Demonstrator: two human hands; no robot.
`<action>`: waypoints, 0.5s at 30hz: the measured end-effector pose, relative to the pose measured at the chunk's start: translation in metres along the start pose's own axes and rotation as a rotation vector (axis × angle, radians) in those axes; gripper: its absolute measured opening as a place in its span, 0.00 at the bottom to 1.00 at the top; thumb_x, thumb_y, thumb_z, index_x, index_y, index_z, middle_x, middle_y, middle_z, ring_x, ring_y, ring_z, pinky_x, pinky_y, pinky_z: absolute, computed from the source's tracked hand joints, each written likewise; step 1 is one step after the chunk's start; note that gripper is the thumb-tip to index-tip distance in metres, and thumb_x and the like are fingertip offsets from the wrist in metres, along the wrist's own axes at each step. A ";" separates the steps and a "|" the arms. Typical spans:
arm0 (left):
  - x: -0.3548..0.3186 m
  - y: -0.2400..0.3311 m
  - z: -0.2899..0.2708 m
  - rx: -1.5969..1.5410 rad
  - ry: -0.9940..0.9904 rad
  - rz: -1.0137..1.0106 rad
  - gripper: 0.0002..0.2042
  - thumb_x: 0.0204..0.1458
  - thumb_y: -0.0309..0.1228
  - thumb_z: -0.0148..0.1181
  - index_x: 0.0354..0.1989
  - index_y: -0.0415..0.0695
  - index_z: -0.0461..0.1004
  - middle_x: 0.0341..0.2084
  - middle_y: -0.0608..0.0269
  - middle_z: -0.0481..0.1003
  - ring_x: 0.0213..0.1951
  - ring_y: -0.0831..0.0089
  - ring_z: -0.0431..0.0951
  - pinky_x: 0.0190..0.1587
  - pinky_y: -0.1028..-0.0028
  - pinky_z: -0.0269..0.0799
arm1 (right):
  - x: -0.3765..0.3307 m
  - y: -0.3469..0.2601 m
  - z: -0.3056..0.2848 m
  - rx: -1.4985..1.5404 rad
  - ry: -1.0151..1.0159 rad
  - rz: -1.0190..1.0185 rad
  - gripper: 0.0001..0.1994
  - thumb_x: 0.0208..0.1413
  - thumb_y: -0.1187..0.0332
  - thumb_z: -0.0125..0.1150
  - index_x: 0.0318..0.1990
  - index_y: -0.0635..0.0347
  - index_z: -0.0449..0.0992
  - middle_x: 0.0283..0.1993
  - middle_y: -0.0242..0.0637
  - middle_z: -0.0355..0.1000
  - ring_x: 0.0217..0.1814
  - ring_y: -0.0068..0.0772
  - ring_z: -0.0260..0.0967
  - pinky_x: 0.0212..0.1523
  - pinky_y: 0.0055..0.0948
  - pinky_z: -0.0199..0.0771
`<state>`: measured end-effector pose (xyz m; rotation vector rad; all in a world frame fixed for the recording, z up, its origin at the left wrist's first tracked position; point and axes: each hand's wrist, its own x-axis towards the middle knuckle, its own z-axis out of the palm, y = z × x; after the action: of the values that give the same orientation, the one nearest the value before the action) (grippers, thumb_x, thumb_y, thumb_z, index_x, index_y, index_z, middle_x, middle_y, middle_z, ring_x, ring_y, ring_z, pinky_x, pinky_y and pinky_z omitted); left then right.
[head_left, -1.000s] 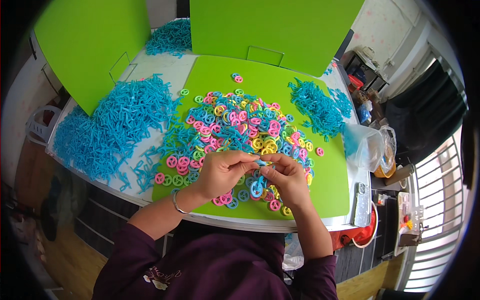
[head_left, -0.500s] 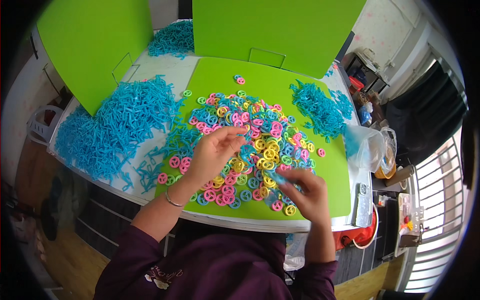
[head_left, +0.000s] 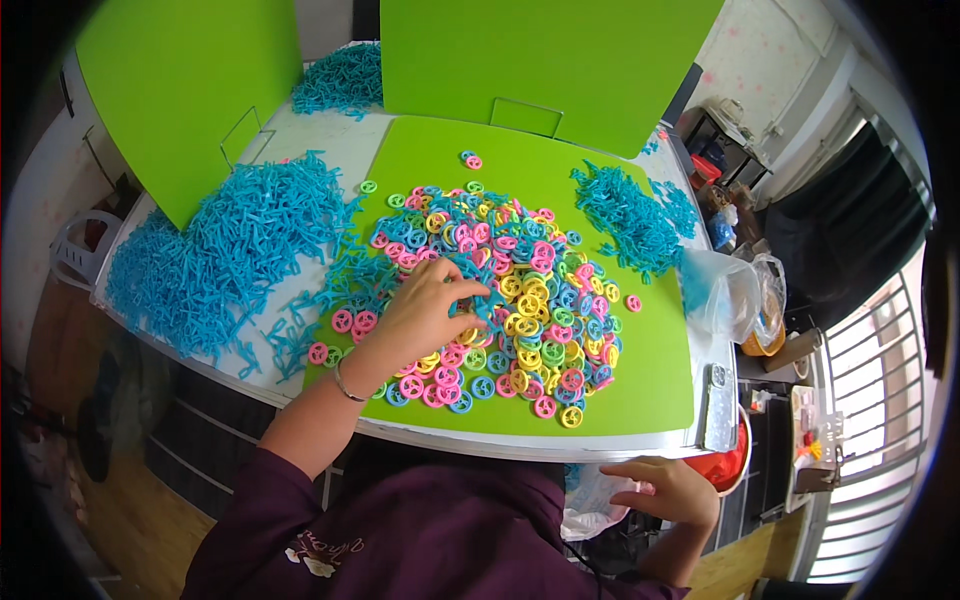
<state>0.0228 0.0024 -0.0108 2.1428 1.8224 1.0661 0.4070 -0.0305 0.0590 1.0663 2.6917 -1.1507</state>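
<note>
My left hand, with a bangle on its wrist, is over the left middle of a heap of small spoked plastic rings in pink, yellow, blue and green. Its thumb and fingers are closed on a small blue plastic piece; its exact shape is partly hidden by the fingers. My right hand is below the table's front edge, beside a white plastic bag. Its fingers are stretched out and apart, and nothing shows in them.
Thin blue plastic pieces form a large pile at left, a smaller pile at right and another at the back. Green boards stand behind the green mat. A phone lies at the right edge.
My right hand has gone from the heap of rings, where it held a blurred blue piece, down past the front edge to the bag. My left hand stays over the heap.
</note>
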 end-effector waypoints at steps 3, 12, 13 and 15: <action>0.003 -0.002 0.004 0.018 0.040 0.098 0.13 0.44 0.33 0.67 0.41 0.49 0.80 0.37 0.62 0.71 0.43 0.64 0.70 0.49 0.68 0.66 | 0.031 -0.014 -0.006 0.064 0.110 -0.255 0.16 0.47 0.70 0.68 0.47 0.58 0.78 0.37 0.41 0.77 0.38 0.39 0.75 0.38 0.31 0.74; 0.008 0.011 -0.011 -0.421 0.080 -0.136 0.10 0.54 0.31 0.59 0.42 0.42 0.78 0.31 0.59 0.77 0.24 0.74 0.74 0.27 0.74 0.69 | 0.168 -0.053 -0.004 0.130 0.529 -0.327 0.15 0.49 0.77 0.65 0.46 0.61 0.77 0.36 0.37 0.76 0.34 0.29 0.74 0.36 0.25 0.74; 0.008 0.013 -0.012 -0.428 0.090 -0.152 0.11 0.55 0.32 0.58 0.42 0.41 0.78 0.31 0.58 0.78 0.22 0.75 0.73 0.25 0.75 0.69 | 0.180 -0.055 -0.001 0.108 0.616 -0.350 0.16 0.48 0.77 0.65 0.47 0.61 0.76 0.36 0.37 0.75 0.33 0.29 0.73 0.35 0.24 0.74; 0.009 0.015 -0.013 -0.431 0.104 -0.141 0.11 0.55 0.32 0.58 0.43 0.41 0.78 0.31 0.57 0.78 0.24 0.74 0.74 0.26 0.75 0.69 | 0.198 -0.061 0.002 0.123 0.666 -0.380 0.16 0.48 0.77 0.65 0.47 0.61 0.76 0.37 0.38 0.75 0.34 0.29 0.73 0.34 0.24 0.75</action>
<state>0.0275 0.0020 0.0109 1.7146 1.5727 1.4044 0.2184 0.0527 0.0416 1.1502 3.5037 -1.1812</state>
